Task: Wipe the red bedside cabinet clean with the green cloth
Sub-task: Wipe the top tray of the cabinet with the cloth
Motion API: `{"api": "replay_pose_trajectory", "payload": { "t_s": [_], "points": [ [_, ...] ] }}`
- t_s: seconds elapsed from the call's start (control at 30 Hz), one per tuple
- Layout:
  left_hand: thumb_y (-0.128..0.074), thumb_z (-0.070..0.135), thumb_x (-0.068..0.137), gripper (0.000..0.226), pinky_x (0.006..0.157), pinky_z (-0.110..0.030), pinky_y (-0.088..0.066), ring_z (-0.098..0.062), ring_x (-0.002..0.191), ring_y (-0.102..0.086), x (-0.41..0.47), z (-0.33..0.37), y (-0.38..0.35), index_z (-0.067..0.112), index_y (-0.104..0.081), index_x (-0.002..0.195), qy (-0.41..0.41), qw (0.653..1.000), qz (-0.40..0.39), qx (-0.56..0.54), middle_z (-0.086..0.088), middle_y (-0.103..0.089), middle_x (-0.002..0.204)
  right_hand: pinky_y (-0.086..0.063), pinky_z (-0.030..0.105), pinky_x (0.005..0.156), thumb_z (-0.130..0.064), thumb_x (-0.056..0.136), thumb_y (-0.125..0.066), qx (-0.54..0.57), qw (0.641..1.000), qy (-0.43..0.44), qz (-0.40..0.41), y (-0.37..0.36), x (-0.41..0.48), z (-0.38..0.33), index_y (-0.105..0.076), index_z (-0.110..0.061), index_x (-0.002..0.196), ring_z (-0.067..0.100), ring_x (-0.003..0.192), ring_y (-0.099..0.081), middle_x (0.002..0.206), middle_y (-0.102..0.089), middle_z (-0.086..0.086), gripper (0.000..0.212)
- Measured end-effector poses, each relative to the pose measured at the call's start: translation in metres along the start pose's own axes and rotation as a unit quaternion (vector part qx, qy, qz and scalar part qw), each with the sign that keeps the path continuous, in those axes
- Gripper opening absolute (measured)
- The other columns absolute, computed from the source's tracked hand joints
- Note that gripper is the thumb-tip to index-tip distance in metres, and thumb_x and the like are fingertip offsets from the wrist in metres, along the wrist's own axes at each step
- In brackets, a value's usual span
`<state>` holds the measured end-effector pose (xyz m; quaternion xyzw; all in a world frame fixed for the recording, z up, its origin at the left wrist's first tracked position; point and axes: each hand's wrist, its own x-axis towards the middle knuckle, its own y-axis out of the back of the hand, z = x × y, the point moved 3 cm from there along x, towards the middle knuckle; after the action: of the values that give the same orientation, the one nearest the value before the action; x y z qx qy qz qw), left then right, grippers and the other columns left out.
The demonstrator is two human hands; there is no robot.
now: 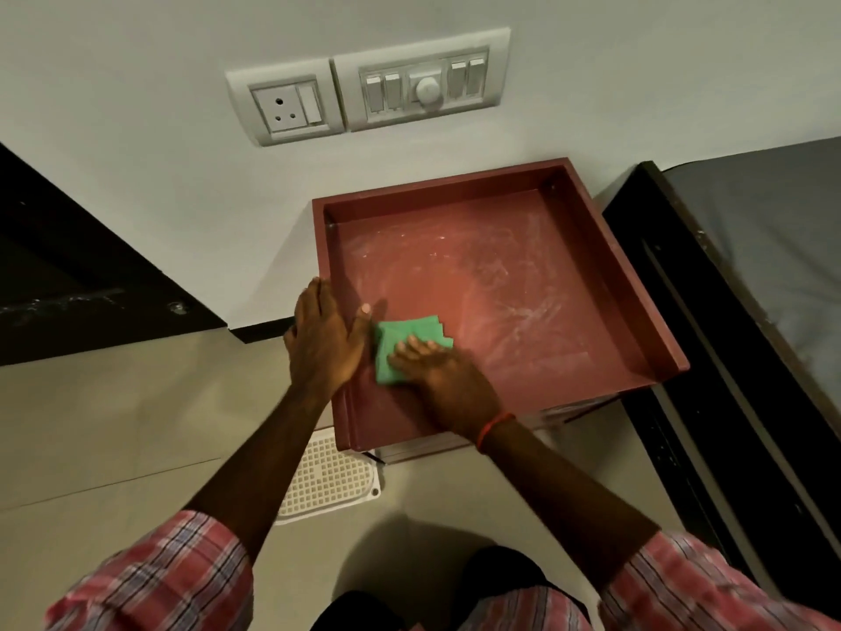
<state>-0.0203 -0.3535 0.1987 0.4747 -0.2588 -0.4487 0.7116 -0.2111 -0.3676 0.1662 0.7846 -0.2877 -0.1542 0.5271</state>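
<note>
The red bedside cabinet (pixel 523 284) stands against the white wall, its recessed top streaked with pale dust. A folded green cloth (pixel 400 339) lies flat on the top near the front left corner. My right hand (pixel 448 380) presses palm-down on the cloth's near half, fingers spread over it. My left hand (pixel 325 339) rests over the cabinet's left rim, fingers on the outside and thumb reaching inside beside the cloth.
A bed with a dark frame (pixel 710 357) and grey mattress flanks the cabinet's right side. Wall switches and a socket (pixel 364 95) sit above. A white perforated tray (pixel 330 480) lies on the tiled floor at the cabinet's front left.
</note>
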Motion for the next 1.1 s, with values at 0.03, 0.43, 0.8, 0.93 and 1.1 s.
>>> {"api": "replay_pose_trajectory", "payload": {
  "t_s": [0.03,0.43,0.8,0.93,1.1],
  "points": [
    [-0.039,0.057,0.104,0.077,0.116,-0.065,-0.028,-0.031,0.156,-0.018,0.001,0.000,0.000,0.008,-0.022,0.161,0.000,1.000,0.005,-0.005,-0.013,-0.019,0.170,-0.032,0.035,0.115,-0.020,0.092,-0.038,0.008,1.000,0.005,0.001,0.002,-0.017,0.000,-0.056,-0.021,0.133,0.019,0.135,-0.045,0.141,-0.054,0.003,0.045],
    [-0.017,0.064,0.098,0.083,0.116,-0.063,-0.028,-0.030,0.156,-0.020,-0.005,0.012,-0.016,0.012,-0.022,0.162,0.008,0.998,0.023,-0.063,-0.009,-0.019,0.171,-0.033,0.032,0.115,-0.019,0.095,-0.055,-0.013,0.995,-0.096,0.030,0.021,-0.098,0.029,-0.046,-0.029,0.141,0.011,0.140,-0.036,0.148,-0.046,-0.006,0.047],
    [-0.026,0.057,0.106,0.071,0.116,-0.058,-0.030,-0.027,0.156,-0.018,0.007,0.010,-0.015,0.015,-0.022,0.162,0.006,0.999,0.016,-0.038,-0.007,-0.017,0.171,-0.032,0.039,0.113,-0.020,0.091,-0.034,-0.022,0.995,-0.091,0.019,0.012,-0.002,0.046,-0.048,-0.028,0.137,0.018,0.141,-0.036,0.148,-0.046,-0.003,0.049],
    [-0.017,0.062,0.099,0.079,0.117,-0.058,-0.031,-0.025,0.157,-0.018,-0.002,0.009,-0.017,0.015,-0.023,0.162,0.013,0.998,0.022,-0.057,-0.004,-0.017,0.172,-0.033,0.038,0.108,-0.022,0.095,-0.045,-0.040,0.995,-0.088,0.010,0.015,0.055,0.058,-0.049,-0.030,0.137,0.016,0.141,-0.036,0.149,-0.045,-0.003,0.043],
    [-0.014,0.063,0.098,0.080,0.118,-0.055,-0.028,-0.023,0.157,-0.015,-0.002,0.009,-0.015,0.017,-0.023,0.162,0.014,0.998,0.022,-0.061,-0.001,-0.015,0.173,-0.041,0.041,0.106,-0.008,0.094,-0.049,-0.022,0.995,-0.094,0.019,0.031,0.157,0.074,-0.058,-0.022,0.132,0.023,0.136,-0.044,0.142,-0.053,0.004,0.042]
  ]
}}
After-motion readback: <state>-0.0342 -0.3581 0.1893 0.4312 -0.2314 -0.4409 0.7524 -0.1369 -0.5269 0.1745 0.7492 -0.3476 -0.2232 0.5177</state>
